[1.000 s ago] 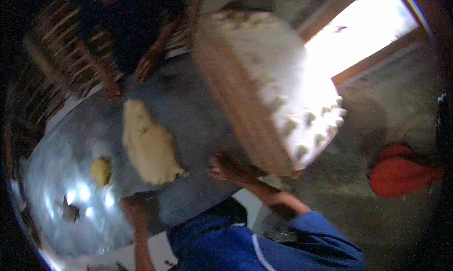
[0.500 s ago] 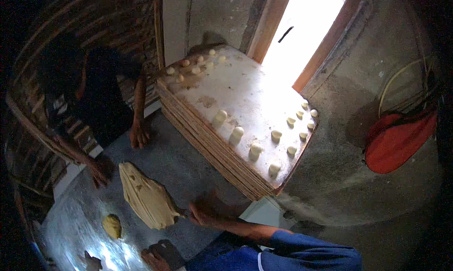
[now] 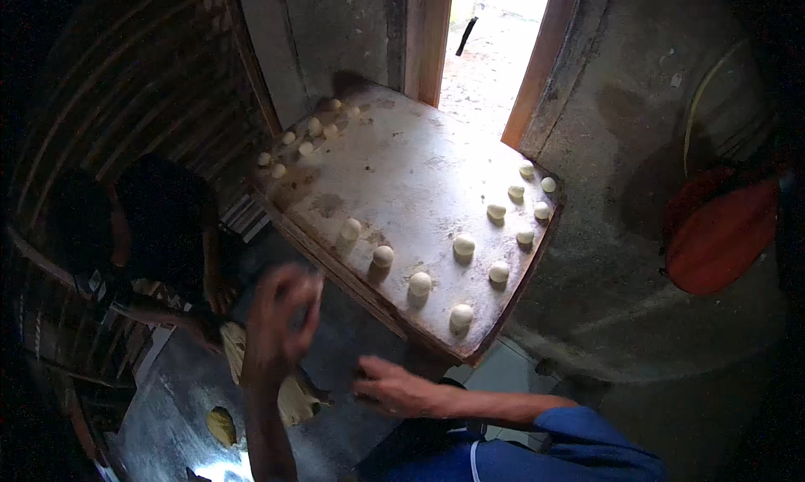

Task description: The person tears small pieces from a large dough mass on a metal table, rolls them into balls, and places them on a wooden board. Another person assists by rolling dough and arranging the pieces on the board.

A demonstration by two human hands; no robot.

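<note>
A stretched, pale piece of dough [image 3: 298,401] lies on the dark table, partly hidden behind my left arm. My left hand [image 3: 285,310] is raised over it, smeared by motion, so what its fingers hold is unclear. Just right of the dough's near end is my right hand [image 3: 392,387], its fingers curled closed; their contents are hidden. A small yellowish lump [image 3: 221,427] rests on the table, left of my left forearm. At the dough's far end is a co-worker's hand [image 3: 205,333], while the other hand [image 3: 220,296] hangs close by.
Round pale dough balls [image 3: 420,284] sit in groups on a floured board [image 3: 402,171] topping a stack beyond the table. A bright doorway [image 3: 495,62] stands behind it. On the right wall hangs a red bag-like thing [image 3: 721,239]. Slatted wood [image 3: 126,79] lines the left.
My left hand has risen from the table's near edge to above the dough. My right hand has shifted slightly right. The co-worker's left-side hand has come to the dough's far end. The view has shifted.
</note>
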